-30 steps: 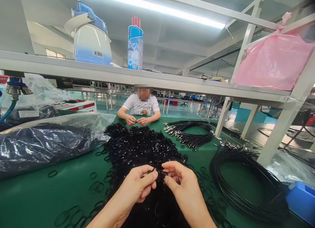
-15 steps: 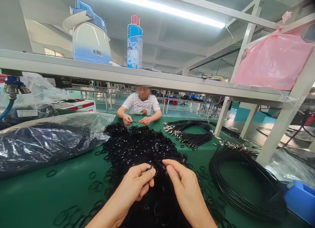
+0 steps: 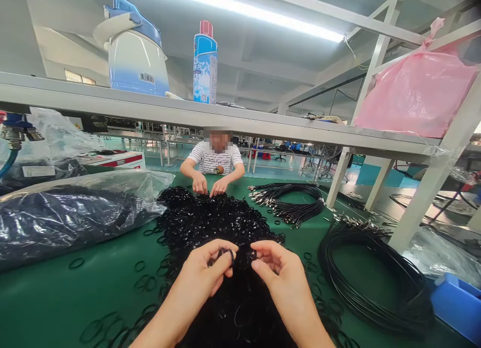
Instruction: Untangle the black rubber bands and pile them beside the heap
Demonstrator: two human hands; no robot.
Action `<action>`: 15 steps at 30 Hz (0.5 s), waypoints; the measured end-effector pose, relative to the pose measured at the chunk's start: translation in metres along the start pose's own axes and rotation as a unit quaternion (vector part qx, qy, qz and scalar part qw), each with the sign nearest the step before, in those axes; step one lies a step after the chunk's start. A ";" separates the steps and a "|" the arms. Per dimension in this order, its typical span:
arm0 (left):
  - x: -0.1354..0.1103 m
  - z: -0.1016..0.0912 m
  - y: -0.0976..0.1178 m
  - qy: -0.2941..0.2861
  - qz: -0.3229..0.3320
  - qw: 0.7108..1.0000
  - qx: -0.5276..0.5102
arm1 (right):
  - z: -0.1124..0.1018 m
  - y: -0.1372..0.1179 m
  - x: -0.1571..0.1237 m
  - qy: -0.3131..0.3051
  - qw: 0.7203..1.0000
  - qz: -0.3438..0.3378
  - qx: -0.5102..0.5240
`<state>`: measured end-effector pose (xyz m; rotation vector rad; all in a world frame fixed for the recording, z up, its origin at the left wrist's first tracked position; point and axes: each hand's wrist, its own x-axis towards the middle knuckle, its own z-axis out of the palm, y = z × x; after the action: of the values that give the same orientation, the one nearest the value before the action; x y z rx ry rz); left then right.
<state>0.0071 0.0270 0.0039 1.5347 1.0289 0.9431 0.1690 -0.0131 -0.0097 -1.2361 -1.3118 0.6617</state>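
Observation:
A large pile of thin black rings (image 3: pixel 221 217), which look like rubber bands, spreads over the green table in front of me. My left hand (image 3: pixel 210 268) is closed, with several black rings (image 3: pixel 226 253) bunched between thumb and fingers. Facing it across a small gap, my right hand (image 3: pixel 280 268) has its fingers curled, thumb and forefinger a little apart, around what looks like a black ring (image 3: pixel 253 256) at the fingertips. Its outline partly merges with the dark pile behind. Both hands hover over the near part of the pile.
A clear bag of black pieces (image 3: pixel 75 217) lies left. Coiled black cables (image 3: pixel 372 283) and a cable bundle (image 3: pixel 296 200) lie right, near a blue bin (image 3: pixel 456 308). A shelf (image 3: pixel 240 116) crosses above, holding a jug (image 3: pixel 137 62) and spray can (image 3: pixel 205 67). A co-worker (image 3: pixel 214 160) sits opposite.
My right hand's fingers have curled and opened slightly, and more of the rings in my left hand shows. The co-worker's hands have lowered from a held black piece onto the pile.

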 end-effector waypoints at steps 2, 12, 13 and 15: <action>-0.004 0.004 0.002 -0.009 0.032 0.999 0.035 | 0.002 -0.003 -0.001 -0.003 1.000 0.001 -0.003; -0.007 0.004 0.004 0.016 0.023 0.999 0.017 | -0.001 -0.003 -0.001 0.008 1.000 0.008 -0.011; -0.006 0.002 0.005 0.015 0.004 1.000 -0.026 | -0.002 -0.001 0.001 0.009 1.000 0.012 0.002; -0.005 -0.001 0.007 0.004 -0.026 0.996 -0.088 | -0.005 0.001 0.003 0.001 0.999 0.019 0.033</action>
<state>0.0055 0.0222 0.0108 1.3544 0.9606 0.9782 0.1742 -0.0117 -0.0091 -1.2104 -1.2591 0.7250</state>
